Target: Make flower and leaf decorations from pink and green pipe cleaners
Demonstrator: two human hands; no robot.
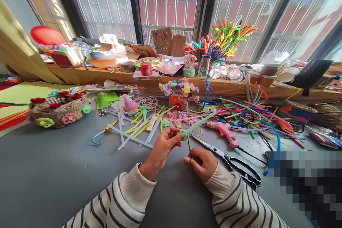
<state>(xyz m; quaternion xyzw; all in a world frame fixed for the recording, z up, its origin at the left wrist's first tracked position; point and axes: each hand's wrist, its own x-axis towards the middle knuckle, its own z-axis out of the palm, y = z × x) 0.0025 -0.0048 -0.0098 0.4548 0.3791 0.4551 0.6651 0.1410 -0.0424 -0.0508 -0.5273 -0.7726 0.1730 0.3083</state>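
In the middle of the head view, my left hand point(167, 146) pinches a small mint-green pipe-cleaner coil point(183, 134) between thumb and fingertips. A pale green pipe-cleaner tail point(201, 121) runs up and right from it. My right hand point(203, 162) grips a thin dark pointed tool point(189, 144), whose tip meets the right side of the coil; its exact kind cannot be made out. Black-handled scissors point(227, 158) lie beside my right hand, blades towards the coil. Behind them rests a pink glue gun point(223, 131) with its cord trailing right.
Loose pipe cleaners point(251, 114) pile up at the right. Glue sticks point(133, 137) and yellow pieces lie left of my hands. A twine basket with flowers point(55, 119) stands at the left. Behind is a small flower pot point(178, 102); a cluttered ledge point(112, 75) runs below the windows.
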